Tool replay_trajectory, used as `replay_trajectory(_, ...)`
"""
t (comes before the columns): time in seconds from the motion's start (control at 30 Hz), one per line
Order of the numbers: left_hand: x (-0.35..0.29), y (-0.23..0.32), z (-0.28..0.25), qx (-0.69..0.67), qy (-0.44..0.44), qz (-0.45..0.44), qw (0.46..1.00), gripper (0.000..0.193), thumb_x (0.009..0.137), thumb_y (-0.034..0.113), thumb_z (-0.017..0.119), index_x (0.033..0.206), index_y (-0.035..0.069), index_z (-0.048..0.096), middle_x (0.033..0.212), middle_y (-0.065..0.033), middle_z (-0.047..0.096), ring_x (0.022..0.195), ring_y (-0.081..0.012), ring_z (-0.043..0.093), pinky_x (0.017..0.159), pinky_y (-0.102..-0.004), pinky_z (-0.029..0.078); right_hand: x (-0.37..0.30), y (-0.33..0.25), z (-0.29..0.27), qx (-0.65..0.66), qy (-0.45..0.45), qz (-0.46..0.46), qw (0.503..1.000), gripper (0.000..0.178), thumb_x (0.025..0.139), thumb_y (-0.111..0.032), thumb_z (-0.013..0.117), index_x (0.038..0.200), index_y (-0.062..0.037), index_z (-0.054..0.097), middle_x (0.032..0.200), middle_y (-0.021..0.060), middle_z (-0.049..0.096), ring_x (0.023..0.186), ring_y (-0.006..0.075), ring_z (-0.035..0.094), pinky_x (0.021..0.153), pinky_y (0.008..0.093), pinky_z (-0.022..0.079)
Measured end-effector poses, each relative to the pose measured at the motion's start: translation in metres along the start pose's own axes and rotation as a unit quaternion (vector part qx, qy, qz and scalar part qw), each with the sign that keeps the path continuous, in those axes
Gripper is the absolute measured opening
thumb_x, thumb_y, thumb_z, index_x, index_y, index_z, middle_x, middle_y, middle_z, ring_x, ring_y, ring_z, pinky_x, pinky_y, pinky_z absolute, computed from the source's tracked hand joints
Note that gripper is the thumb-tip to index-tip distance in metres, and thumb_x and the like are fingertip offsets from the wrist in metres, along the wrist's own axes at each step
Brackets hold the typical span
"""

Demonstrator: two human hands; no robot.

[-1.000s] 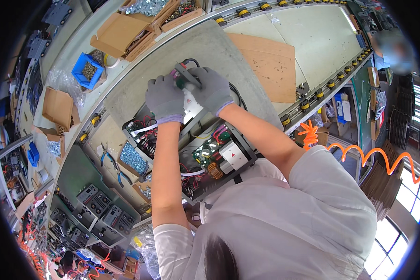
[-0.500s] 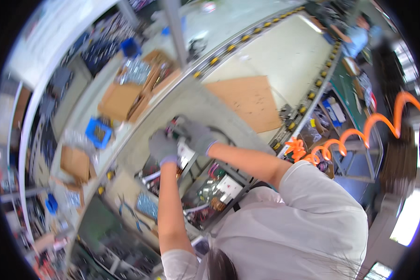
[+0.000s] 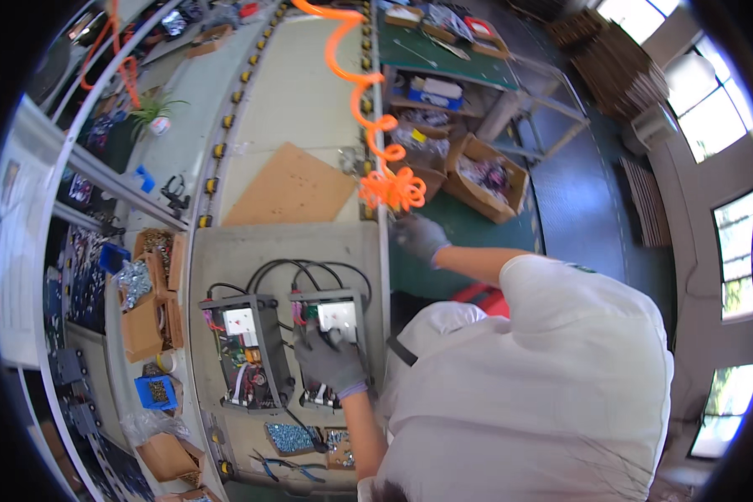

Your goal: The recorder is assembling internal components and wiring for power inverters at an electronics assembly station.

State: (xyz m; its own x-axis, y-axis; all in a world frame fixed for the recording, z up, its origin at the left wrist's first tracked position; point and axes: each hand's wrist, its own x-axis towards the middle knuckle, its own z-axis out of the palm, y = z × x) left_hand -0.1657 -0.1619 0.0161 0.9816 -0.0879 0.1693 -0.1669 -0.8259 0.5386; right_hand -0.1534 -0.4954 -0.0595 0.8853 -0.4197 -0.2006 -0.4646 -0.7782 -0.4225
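Two open-topped dark equipment cases stand side by side on the work surface: a left case [image 3: 269, 351] and a right case [image 3: 362, 322]. Both hold circuit boards, wires and a white block, with black cables at their far ends. Over the right case lies my gloved left hand [image 3: 330, 361], fingers apart, covering part of its inside. My gloved right hand [image 3: 420, 237] is out to the right, beyond the work surface's edge. Its fingers are curled just below the bunched end of an orange coiled hose [image 3: 393, 189]; whatever they grip is too small to make out.
Near the cases lie a tray of small silvery-blue parts [image 3: 291, 437], a second parts box [image 3: 340, 448] and blue-handled pliers [image 3: 286, 468]. A cardboard sheet [image 3: 289, 188] lies on the conveyor beyond. Cartons [image 3: 146, 330] and a blue bin [image 3: 155, 391] line the left bench.
The view has swung round. My hands, earlier together over a case, have parted: the right has gone out to the hose's end, while the left stays over the right case.
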Motion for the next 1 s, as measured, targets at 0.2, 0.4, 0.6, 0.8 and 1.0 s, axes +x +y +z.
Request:
replay_trajectory(0.2,-0.066,0.017,0.026,0.078,-0.119,0.09,0.986,0.068,0.092,0.038,0.061,0.149,0.006,0.042,0.15,-0.0259,0.041,0.132,-0.0459,0.043,0.11,-0.0571,0.035,-0.203,0.226,-0.01,-0.232,-0.181,0.368,0.882,0.042,0.087,-0.035,0.067,0.123,-0.0131,0.071,0.126,0.0168,0.068,0.118,0.0322,0.065,0.096,0.0437,0.054)
replay_trajectory(0.4,-0.07,0.014,0.036,0.163,-0.146,0.103,0.97,0.077,0.091,0.043,0.063,0.153,0.008,0.035,0.154,-0.0213,0.039,0.131,-0.041,0.044,0.109,-0.0548,0.036,-0.354,0.282,0.028,-0.209,-0.35,0.438,0.802,0.032,0.085,-0.032,0.063,0.105,-0.0119,0.079,0.116,0.0182,0.072,0.11,0.0331,0.069,0.09,0.0442,0.056)
replay_trajectory(0.6,-0.074,0.012,0.045,0.177,-0.14,0.107,0.968,0.082,0.091,0.053,0.056,0.155,0.007,0.034,0.149,-0.0243,0.04,0.129,-0.0443,0.043,0.108,-0.0571,0.035,-0.328,0.248,0.077,-0.088,-0.355,0.383,0.848,0.035,0.089,-0.024,0.059,0.117,-0.0085,0.075,0.123,0.0147,0.071,0.116,0.0299,0.068,0.09,0.0433,0.056)
replay_trajectory(0.8,-0.081,0.007,0.054,0.251,-0.122,0.081,0.957,0.084,0.095,0.063,0.05,0.153,0.004,0.036,0.126,-0.03,0.048,0.113,-0.0484,0.048,0.098,-0.0579,0.038,-0.258,0.303,0.13,-0.166,-0.314,0.26,0.898,0.027,0.086,-0.02,0.063,0.11,-0.0126,0.072,0.115,0.0144,0.07,0.111,0.0333,0.067,0.089,0.0464,0.056)
replay_trajectory(1.0,-0.096,-0.008,0.067,0.336,-0.05,0.08,0.937,0.067,0.093,0.047,0.057,0.143,0.004,0.05,0.113,-0.0244,0.053,0.101,-0.0441,0.053,0.087,-0.0547,0.043,-0.2,0.4,0.177,-0.227,-0.442,0.187,0.847,0.066,0.076,-0.03,0.081,0.136,-0.0129,0.06,0.143,0.0097,0.056,0.137,0.0293,0.049,0.11,0.0445,0.042)
